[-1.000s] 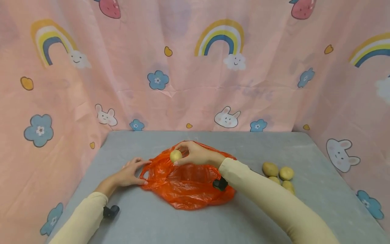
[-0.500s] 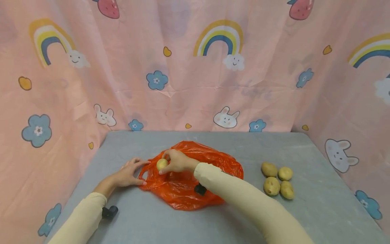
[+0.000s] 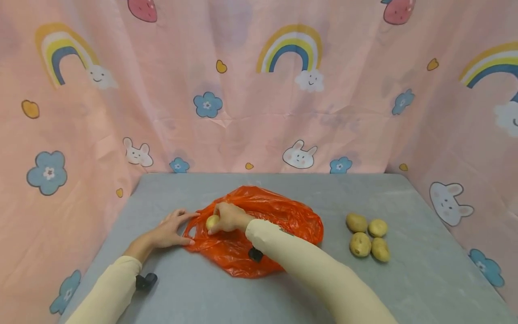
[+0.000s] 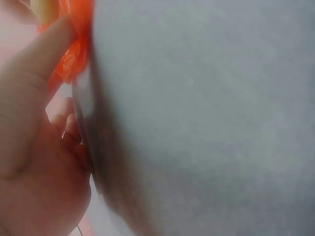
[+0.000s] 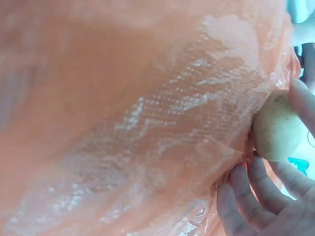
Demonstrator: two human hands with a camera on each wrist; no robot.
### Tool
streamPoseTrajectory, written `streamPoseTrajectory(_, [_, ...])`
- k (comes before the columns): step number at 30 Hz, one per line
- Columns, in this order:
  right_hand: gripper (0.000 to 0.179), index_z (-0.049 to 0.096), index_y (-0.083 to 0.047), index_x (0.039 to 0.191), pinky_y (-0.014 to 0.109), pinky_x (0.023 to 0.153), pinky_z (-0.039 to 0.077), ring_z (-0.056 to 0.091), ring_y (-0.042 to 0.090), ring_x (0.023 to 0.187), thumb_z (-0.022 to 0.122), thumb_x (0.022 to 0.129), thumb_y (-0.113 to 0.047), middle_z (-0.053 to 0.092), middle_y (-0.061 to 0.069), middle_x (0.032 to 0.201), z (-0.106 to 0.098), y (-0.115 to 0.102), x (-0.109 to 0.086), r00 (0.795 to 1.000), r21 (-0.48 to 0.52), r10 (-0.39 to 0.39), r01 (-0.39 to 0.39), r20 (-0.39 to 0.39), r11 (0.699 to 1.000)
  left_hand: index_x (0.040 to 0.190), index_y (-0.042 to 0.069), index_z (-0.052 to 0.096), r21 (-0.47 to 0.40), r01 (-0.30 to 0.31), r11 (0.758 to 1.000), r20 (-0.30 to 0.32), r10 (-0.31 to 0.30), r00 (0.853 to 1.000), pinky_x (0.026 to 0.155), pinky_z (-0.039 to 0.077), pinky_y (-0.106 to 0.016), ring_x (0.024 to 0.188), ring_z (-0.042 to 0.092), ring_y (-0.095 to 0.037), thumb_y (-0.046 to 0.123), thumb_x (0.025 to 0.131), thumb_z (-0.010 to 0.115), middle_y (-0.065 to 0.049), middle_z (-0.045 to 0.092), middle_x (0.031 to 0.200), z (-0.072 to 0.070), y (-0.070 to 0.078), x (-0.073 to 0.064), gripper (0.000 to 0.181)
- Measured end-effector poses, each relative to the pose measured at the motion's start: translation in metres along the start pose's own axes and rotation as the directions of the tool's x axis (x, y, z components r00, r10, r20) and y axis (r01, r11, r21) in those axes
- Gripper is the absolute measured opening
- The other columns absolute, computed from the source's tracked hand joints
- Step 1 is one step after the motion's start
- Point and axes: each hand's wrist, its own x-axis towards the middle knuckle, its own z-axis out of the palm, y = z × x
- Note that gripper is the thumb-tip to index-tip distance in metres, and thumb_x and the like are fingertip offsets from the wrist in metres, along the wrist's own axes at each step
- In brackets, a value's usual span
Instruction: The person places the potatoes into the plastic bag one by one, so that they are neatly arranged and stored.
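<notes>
A crumpled orange-red plastic bag (image 3: 301, 220) lies spread on the grey table. Over the bag's left part, near its handle hole, my right hand (image 3: 231, 218) holds a pale potato (image 3: 212, 222) between thumb and fingers. The right wrist view shows the potato (image 5: 278, 128) close against the thin plastic, with fingertips touching the bag. My left hand (image 3: 169, 231) rests at the bag's left edge, thumb and fingers spread apart beside the handle. In the left wrist view its thumb lies across the orange plastic (image 4: 74, 59).
Several potatoes (image 3: 360, 245) sit grouped on the table to the right of the bag. A pink patterned curtain (image 3: 251, 135) encloses the back and sides of the grey table (image 3: 425, 261). Each wrist carries a small black camera (image 3: 146, 281).
My right hand has moved left and slightly toward me over the bag, carrying the potato down to the plastic. The right sleeve has uncovered the grouped potatoes. My left hand stays put.
</notes>
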Motion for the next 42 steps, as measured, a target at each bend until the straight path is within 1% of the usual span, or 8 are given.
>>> streamPoseTrajectory(6, [0.043, 0.056, -0.015, 0.100, 0.028, 0.071, 0.040, 0.054, 0.015, 0.077, 0.085, 0.081, -0.040, 0.059, -0.002, 0.089, 0.008, 0.000, -0.002, 1.000, 0.012, 0.029, -0.029, -0.006, 1.000, 0.149, 0.014, 0.050, -0.003, 0.010, 1.000, 0.013, -0.010, 1.000, 0.105, 0.026, -0.073, 0.129, 0.037, -0.046, 0.038, 0.082, 0.082, -0.021, 0.040, 0.145, 0.000, 0.004, -0.003, 0.077])
streamPoseTrajectory(12, [0.047, 0.056, -0.015, 0.105, 0.030, 0.072, 0.040, 0.054, 0.017, 0.079, 0.085, 0.080, -0.043, 0.059, -0.001, 0.092, 0.012, -0.002, -0.004, 0.998, 0.026, 0.045, -0.044, -0.038, 0.999, 0.148, 0.014, 0.050, -0.005, 0.005, 1.000, 0.010, -0.005, 1.000, 0.104, 0.027, -0.073, 0.129, 0.038, -0.046, 0.038, 0.082, 0.082, -0.022, 0.041, 0.144, -0.002, 0.004, -0.004, 0.077])
streamPoseTrajectory(18, [0.048, 0.056, -0.014, 0.107, 0.030, 0.074, 0.044, 0.055, 0.017, 0.083, 0.085, 0.080, -0.042, 0.059, 0.000, 0.096, 0.011, -0.001, -0.003, 0.998, 0.087, 0.058, -0.056, -0.023, 0.995, 0.149, 0.015, 0.050, 0.012, 0.008, 1.000, 0.007, -0.008, 1.000, 0.104, 0.027, -0.074, 0.130, 0.038, -0.047, 0.039, 0.082, 0.082, -0.021, 0.040, 0.145, -0.002, 0.000, -0.005, 0.078])
streamPoseTrajectory(21, [0.048, 0.057, -0.012, 0.111, 0.029, 0.077, 0.047, 0.056, 0.017, 0.087, 0.085, 0.081, -0.038, 0.061, 0.002, 0.102, 0.011, 0.001, -0.002, 0.999, 0.135, 0.050, -0.048, -0.006, 0.990, 0.149, 0.016, 0.050, 0.014, 0.001, 1.000, 0.003, -0.001, 1.000, 0.103, 0.028, -0.073, 0.129, 0.039, -0.046, 0.039, 0.082, 0.082, -0.021, 0.041, 0.144, -0.002, -0.001, -0.004, 0.078])
streamPoseTrajectory(24, [0.054, 0.057, -0.008, 0.122, 0.031, 0.085, 0.050, 0.057, 0.017, 0.095, 0.085, 0.082, -0.032, 0.062, 0.006, 0.115, 0.010, 0.004, -0.002, 1.000, 0.189, 0.024, -0.025, 0.004, 0.982, 0.148, 0.016, 0.050, 0.012, -0.005, 1.000, 0.002, 0.005, 1.000, 0.103, 0.030, -0.072, 0.127, 0.040, -0.045, 0.040, 0.082, 0.082, -0.020, 0.041, 0.145, -0.002, 0.000, -0.003, 0.077])
streamPoseTrajectory(30, [0.069, 0.052, -0.008, 0.141, 0.041, 0.103, 0.048, 0.054, 0.023, 0.118, 0.083, 0.084, -0.033, 0.054, 0.012, 0.143, 0.004, 0.010, -0.006, 0.999, 0.279, -0.002, -0.007, 0.032, 0.960, 0.148, 0.014, 0.051, -0.003, -0.010, 1.000, 0.001, 0.010, 1.000, 0.103, 0.029, -0.072, 0.127, 0.040, -0.044, 0.039, 0.082, 0.082, -0.020, 0.041, 0.143, -0.001, 0.002, -0.002, 0.076])
streamPoseTrajectory(36, [0.071, 0.051, -0.008, 0.143, 0.046, 0.104, 0.048, 0.055, 0.027, 0.123, 0.081, 0.085, -0.037, 0.054, 0.013, 0.143, -0.008, 0.021, -0.013, 0.998, 0.341, -0.035, 0.013, 0.059, 0.940, 0.148, 0.014, 0.051, 0.005, -0.026, 1.000, -0.007, 0.026, 1.000, 0.101, 0.030, -0.071, 0.127, 0.040, -0.044, 0.039, 0.082, 0.082, -0.018, 0.043, 0.141, -0.001, 0.001, -0.002, 0.076])
streamPoseTrajectory(42, [0.065, 0.053, -0.009, 0.142, 0.048, 0.104, 0.047, 0.051, 0.031, 0.131, 0.079, 0.088, -0.035, 0.049, 0.013, 0.147, -0.018, 0.033, -0.020, 0.995, 0.394, -0.076, 0.046, 0.062, 0.918, 0.147, 0.015, 0.052, 0.003, -0.027, 1.000, -0.020, 0.027, 0.999, 0.101, 0.030, -0.071, 0.127, 0.040, -0.045, 0.039, 0.081, 0.083, -0.020, 0.042, 0.143, 0.001, 0.000, -0.001, 0.077])
